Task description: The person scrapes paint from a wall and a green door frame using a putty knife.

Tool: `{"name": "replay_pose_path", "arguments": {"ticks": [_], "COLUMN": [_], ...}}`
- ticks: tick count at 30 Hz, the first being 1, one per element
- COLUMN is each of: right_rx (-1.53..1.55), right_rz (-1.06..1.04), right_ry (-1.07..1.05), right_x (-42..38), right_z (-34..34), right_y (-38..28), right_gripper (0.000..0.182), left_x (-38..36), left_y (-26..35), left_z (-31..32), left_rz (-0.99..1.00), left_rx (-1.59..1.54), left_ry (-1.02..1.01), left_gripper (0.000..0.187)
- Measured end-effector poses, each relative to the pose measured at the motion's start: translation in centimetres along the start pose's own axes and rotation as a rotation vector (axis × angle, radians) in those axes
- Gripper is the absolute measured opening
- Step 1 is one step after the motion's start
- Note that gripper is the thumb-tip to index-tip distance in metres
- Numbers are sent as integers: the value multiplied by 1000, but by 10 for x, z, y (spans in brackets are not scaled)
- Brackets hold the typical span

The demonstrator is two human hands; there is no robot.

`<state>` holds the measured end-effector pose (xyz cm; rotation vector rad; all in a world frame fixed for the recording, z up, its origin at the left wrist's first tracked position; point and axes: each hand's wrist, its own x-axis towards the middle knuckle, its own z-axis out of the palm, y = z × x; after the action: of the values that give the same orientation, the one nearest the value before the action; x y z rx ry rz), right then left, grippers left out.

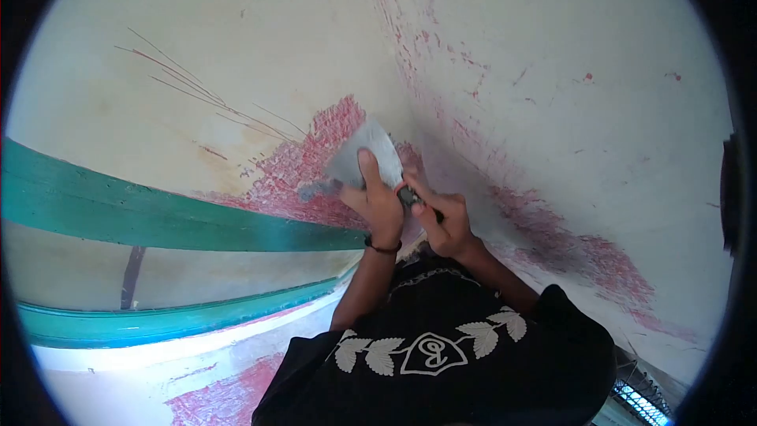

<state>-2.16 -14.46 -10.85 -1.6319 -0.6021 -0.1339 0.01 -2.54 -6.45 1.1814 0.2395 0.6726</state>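
Note:
My right hand [445, 225] is closed around the dark handle of a putty knife [381, 150]. Its wide metal blade points up against the wall near the corner. My left hand [377, 207] is at the blade's lower left, with one finger lying along the metal face and another bent beside its edge. Just left of these fingers is a smear of grey paste [315, 188]. Behind the blade, the wall has a rough patch of scraped pink paint [288, 170]. The blade's far edge and some left fingers are hidden.
A green painted band [158, 209] runs along the left wall, with a second green strip [189, 323] below it. Thin cracks [197, 91] cross the cream wall. The right wall [599, 134] meets it at a corner and has pink scraped patches [583, 248].

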Motion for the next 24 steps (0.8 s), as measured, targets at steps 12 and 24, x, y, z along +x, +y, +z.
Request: {"name": "replay_pose_path", "arguments": {"ticks": [12,24], "right_rx": [45,106], "right_rz": [-59,-30], "right_ry": [19,66], "right_x": [-5,7], "right_z": [7,10], "right_y": [15,-3], "right_gripper": [46,45], "left_x": [-1,8], "left_y": [-18,-20], "left_z": [-7,-15], "left_rz": [-73,42], "left_rx": [-72,35], "left_ry": [68,21], "left_gripper": [43,40]}}
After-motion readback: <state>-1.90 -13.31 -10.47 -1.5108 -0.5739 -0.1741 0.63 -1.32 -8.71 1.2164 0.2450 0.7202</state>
